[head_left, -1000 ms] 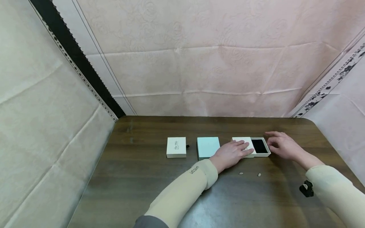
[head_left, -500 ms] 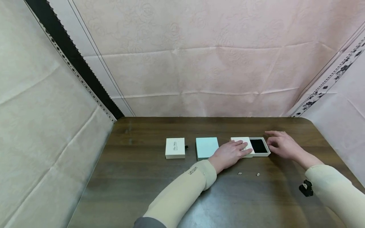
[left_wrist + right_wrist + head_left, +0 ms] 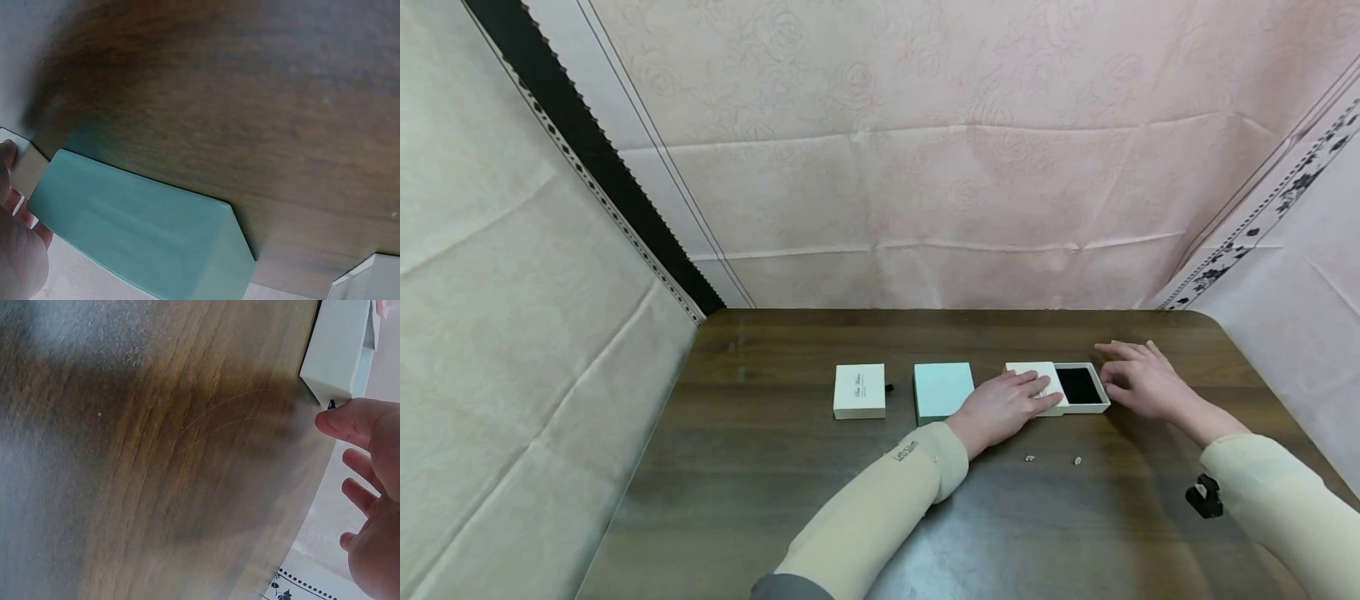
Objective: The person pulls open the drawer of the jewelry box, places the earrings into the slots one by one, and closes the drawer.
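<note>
A small white drawer box point(image 3: 1025, 367) lies on the table with its tray point(image 3: 1085, 408) pulled partly out to the right, showing a black lining point(image 3: 1077, 386). My left hand point(image 3: 1000, 408) rests across the top of the box's sleeve with its fingers spread. At the tray's right end, my right hand point(image 3: 1142, 385) pinches a small black pull tab point(image 3: 332, 404) between thumb and index finger; its other fingers are loosely bent. Two tiny shiny pieces, one on the left point(image 3: 1029, 458) and one on the right point(image 3: 1077, 461), lie in front of the box, too small to identify.
Left of my left hand sits a turquoise box point(image 3: 943, 388). Farther left is another white box point(image 3: 859, 392) with printed lettering and a black tab on its right side. The brown wooden table point(image 3: 760, 467) ends at hanging pale cloth point(image 3: 925, 183) behind.
The hands, the boxes and the tray keep nearly the same places; the view has shifted slightly. A finger of my right hand has lifted a little.
</note>
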`<state>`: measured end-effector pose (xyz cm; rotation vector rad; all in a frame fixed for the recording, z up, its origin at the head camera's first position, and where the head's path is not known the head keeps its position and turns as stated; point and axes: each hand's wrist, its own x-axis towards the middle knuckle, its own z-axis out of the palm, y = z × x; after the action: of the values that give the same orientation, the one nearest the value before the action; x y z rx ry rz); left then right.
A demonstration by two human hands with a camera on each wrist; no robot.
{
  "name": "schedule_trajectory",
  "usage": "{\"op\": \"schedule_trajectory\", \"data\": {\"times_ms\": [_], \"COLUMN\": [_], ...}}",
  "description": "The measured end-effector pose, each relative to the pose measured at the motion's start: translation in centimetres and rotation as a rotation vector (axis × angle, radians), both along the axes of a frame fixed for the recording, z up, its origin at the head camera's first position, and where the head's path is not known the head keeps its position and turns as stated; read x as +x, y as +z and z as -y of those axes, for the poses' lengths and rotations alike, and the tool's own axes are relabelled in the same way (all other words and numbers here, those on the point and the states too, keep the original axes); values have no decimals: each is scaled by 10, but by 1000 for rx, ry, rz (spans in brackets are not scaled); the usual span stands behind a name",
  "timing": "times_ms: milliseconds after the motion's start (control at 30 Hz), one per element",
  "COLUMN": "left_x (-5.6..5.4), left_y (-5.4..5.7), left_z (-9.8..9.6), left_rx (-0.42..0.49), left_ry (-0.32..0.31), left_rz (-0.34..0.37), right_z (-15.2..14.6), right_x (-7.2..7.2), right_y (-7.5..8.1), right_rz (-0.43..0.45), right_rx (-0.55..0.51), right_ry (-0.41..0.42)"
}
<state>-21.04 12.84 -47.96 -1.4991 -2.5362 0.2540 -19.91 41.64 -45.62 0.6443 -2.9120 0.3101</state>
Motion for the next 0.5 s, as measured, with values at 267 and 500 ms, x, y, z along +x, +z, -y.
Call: {"op": "schedule_trajectory", "data": {"times_ms": [267,500], "left_x": [1,1], "left_y": [1,2], "left_z": [0,0], "left_rx": [-6,-4], "left_ry": [9,9], "left_rz": [14,13], "right_z": [-2,-1], "right_x": [0,0], "right_y": [-1,0], "right_rz": [-9,8], "right_rx": [3,8], "right_ry": [-3,-13]}}
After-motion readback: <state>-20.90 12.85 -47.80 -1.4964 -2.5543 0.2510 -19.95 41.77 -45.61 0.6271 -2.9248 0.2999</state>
